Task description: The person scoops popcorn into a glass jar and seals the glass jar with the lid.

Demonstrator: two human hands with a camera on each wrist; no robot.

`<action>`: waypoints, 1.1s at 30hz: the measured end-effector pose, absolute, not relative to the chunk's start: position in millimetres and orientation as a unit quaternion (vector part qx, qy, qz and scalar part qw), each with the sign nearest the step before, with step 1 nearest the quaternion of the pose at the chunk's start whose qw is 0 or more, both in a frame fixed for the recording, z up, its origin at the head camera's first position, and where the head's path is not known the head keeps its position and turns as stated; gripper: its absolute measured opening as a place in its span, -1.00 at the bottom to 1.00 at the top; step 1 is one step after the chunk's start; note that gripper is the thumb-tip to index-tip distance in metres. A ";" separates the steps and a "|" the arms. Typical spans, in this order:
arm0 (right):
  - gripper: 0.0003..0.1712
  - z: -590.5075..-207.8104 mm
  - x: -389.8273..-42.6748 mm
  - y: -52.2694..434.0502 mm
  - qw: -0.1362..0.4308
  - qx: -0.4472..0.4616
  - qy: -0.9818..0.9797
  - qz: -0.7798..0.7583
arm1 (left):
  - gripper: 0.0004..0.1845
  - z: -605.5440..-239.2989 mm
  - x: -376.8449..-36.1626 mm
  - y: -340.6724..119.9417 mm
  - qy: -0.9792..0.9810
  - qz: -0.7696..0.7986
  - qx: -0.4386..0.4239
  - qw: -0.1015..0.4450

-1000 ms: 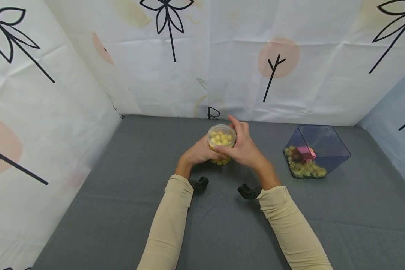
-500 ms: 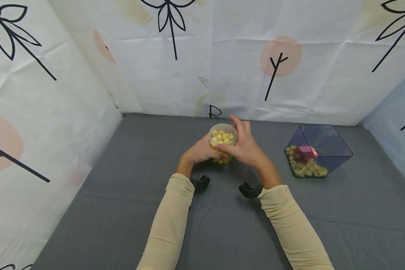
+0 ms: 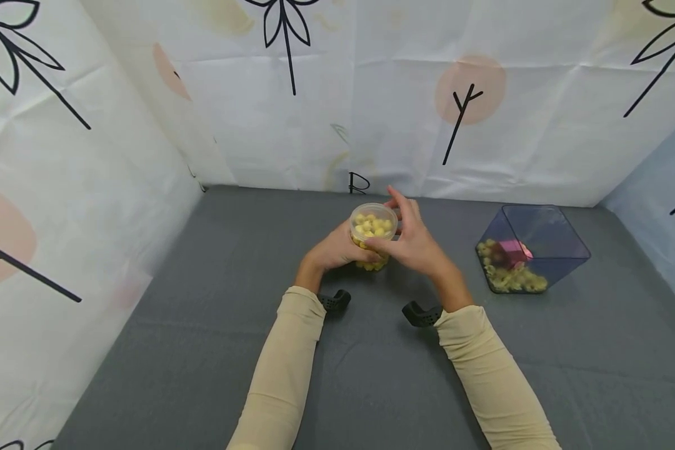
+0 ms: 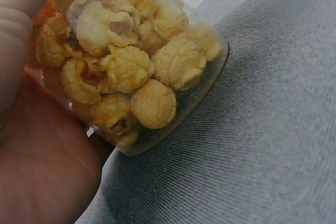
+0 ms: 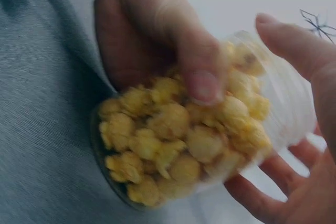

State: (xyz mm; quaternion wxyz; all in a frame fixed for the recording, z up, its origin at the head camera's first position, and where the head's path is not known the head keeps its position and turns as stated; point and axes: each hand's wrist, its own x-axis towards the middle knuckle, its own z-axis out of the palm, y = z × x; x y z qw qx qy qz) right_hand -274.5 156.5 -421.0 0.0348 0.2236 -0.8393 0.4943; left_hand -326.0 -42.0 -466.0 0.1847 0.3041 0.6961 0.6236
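A clear plastic jar (image 3: 373, 263) of yellow popcorn (image 5: 170, 121) stands on the grey cloth, its clear round lid (image 3: 374, 215) facing up. My left hand (image 3: 337, 245) grips the jar's side, its thumb lying across the front, as the right wrist view also shows. Around the lid's right side curls my right hand (image 3: 412, 244), with the thumb at the front edge and fingertips at the back edge. A gap shows between the right palm and the jar. In the left wrist view, popcorn (image 4: 126, 69) shows through the wall down to the base.
To the right stands a see-through bluish square bin (image 3: 559, 265) with popcorn-like pieces (image 3: 512, 278) and a pink item (image 3: 514, 251) inside. Grey cloth (image 3: 202, 362) covers the table. White printed fabric (image 3: 394, 137) rises behind and at the left.
My right hand has shifted slightly right and loosened, so a gap now shows beside the lid. My left hand keeps its grip on the jar. The head view has tilted a little.
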 end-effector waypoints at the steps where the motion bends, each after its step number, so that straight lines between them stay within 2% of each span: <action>1: 0.24 -421.1 -274.3 154.8 0.044 0.217 -0.847 0.484 | -0.07 -465.9 -326.0 -42.3 0.697 0.622 0.306 0.183; 4: 0.29 -423.0 -273.7 151.3 0.059 0.213 -0.858 0.463 | -0.08 -466.2 -326.2 -42.6 0.693 0.624 0.311 0.183; 11: 0.23 -423.7 -271.5 157.0 0.027 0.251 -0.820 0.513 | -0.10 -467.7 -325.8 -42.8 0.701 0.619 0.300 0.186; 19: 0.33 -424.7 -272.5 149.3 0.061 0.218 -0.862 0.454 | -0.07 -469.4 -327.3 -43.3 0.697 0.624 0.304 0.180; 23: 0.26 -422.7 -271.8 151.6 0.036 0.243 -0.842 0.480 | -0.14 -469.7 -327.8 -44.0 0.691 0.627 0.309 0.185; 28: 0.23 -420.0 -271.3 155.7 0.010 0.248 -0.819 0.518 | -0.10 -469.6 -327.5 -43.4 0.690 0.628 0.302 0.195; 33: 0.29 -422.7 -272.9 151.8 0.048 0.223 -0.850 0.474 | -0.09 -469.3 -326.5 -43.1 0.692 0.626 0.305 0.189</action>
